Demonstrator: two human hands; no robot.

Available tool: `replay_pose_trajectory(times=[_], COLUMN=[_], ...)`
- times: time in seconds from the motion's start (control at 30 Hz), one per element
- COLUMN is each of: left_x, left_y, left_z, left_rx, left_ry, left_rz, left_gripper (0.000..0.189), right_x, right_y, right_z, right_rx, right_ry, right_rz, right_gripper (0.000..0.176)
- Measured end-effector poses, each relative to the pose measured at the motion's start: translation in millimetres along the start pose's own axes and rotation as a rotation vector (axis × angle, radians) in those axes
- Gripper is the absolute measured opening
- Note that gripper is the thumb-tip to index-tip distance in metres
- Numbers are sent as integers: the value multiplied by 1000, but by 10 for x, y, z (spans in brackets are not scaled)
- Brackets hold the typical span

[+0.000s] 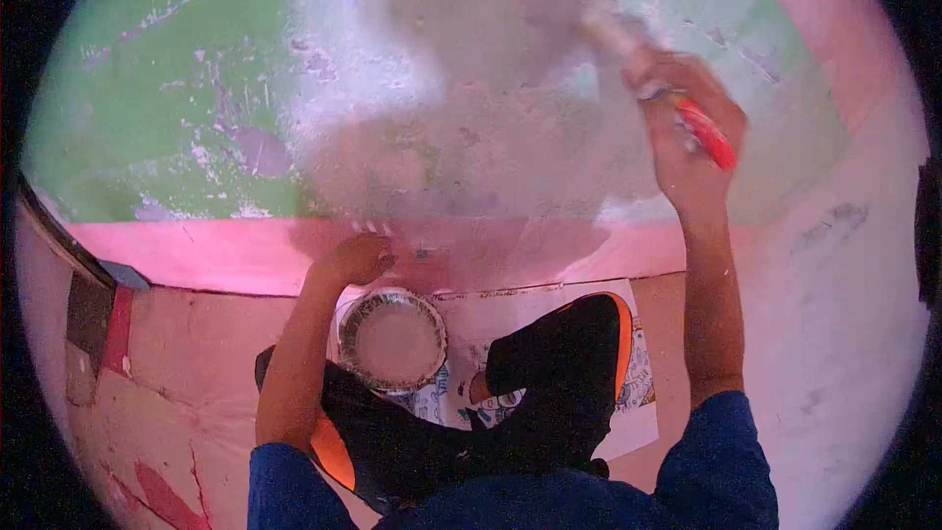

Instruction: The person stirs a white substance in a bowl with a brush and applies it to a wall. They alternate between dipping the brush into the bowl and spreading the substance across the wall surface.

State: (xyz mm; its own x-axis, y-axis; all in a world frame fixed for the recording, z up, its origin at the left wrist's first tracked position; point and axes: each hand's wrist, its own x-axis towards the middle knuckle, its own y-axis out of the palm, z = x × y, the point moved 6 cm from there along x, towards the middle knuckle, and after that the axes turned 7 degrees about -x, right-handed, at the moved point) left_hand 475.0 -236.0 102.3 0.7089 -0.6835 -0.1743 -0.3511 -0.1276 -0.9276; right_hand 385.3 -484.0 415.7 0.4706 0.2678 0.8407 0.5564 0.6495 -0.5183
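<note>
My right hand (692,123) is closed around a paintbrush, raised against the wall at the upper right. The brush's red handle (708,135) sticks out below my fingers. Its blurred bristle end (610,31) points up and left, at the wall surface. My left hand (355,257) is held low by the pink band of the wall, fingers loosely bent and apart, with nothing seen in it. Just below that hand stands a round bucket (394,342) of pale paint-like liquid, its rim smeared. The wall (461,152) is green with patchy whitish coating and flaking spots.
A pink strip (196,253) runs along the wall's foot. My crossed legs in black trousers (559,358) sit close to the bucket, over a printed sheet (638,422) on the floor. Pale wall (824,304) rises at right. A dark-framed edge (59,240) is at left.
</note>
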Motion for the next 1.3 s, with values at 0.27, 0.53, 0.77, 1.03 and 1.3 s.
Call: replay_pose_trajectory(times=[0.27,0.53,0.77,1.03,1.3], left_x=[-36,-213,-373,-537,-735], left_y=[-134,-41,-211,-238,-122], left_z=[-48,81,98,105,254], left_rx=[-86,-119,-165,-211,-178], left_ry=[-85,-24,-154,-106,-191], left_rz=[14,-60,-61,-82,-77], left_gripper=[34,28,30,29,35], right_x=[-2004,-828,-1025,-2655,-2589], right_y=[2001,1145,1373,2637,2519], right_z=[45,-262,115,-4,-29], right_rx=[-352,30,-288,278,506], right_ry=[-105,295,92,456,1063], right_rz=[286,191,-160,511,602], right_gripper=[22,11,12,10,16])
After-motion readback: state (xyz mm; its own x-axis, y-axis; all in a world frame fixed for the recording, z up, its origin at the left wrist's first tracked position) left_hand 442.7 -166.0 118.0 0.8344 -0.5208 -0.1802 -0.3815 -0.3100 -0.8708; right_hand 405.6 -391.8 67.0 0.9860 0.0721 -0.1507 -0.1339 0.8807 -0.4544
